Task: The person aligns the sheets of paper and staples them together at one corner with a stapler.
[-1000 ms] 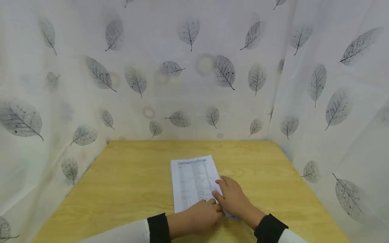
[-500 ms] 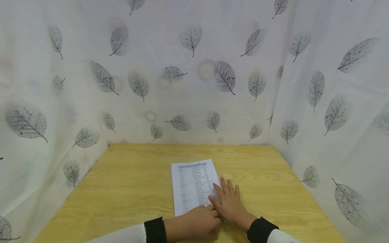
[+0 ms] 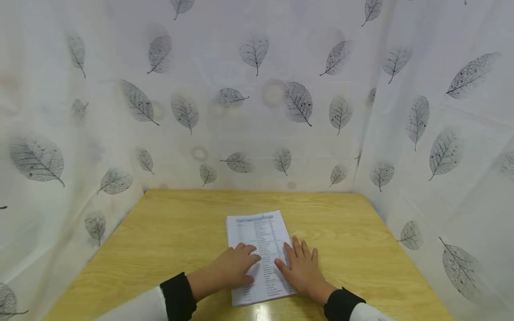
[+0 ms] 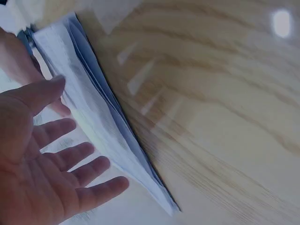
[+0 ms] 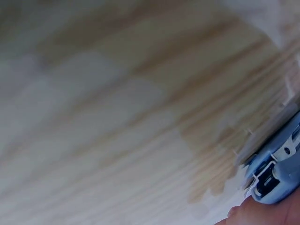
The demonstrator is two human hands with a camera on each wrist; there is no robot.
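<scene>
A stack of printed sheets (image 3: 263, 232) lies on the table, a table of text on its top page; its slightly parted edges face the left wrist view. My left hand (image 3: 233, 267) is over the left side of the stack, fingers apart and nothing in its grasp. At the right edge of the stack, my right hand (image 3: 303, 267) has its fingers spread, the thumb over the page. A blue stapler (image 5: 276, 164) with metal parts shows beside this hand in the right wrist view; the hand hides it in the head view.
The light wooden table (image 3: 180, 223) extends around the stack. White curtains (image 3: 249, 125) printed with grey leaves hang along its back and both sides.
My left hand has moved left from the stack's lower right corner, uncovering its near edge. My right hand has spread its fingers and shifted slightly left.
</scene>
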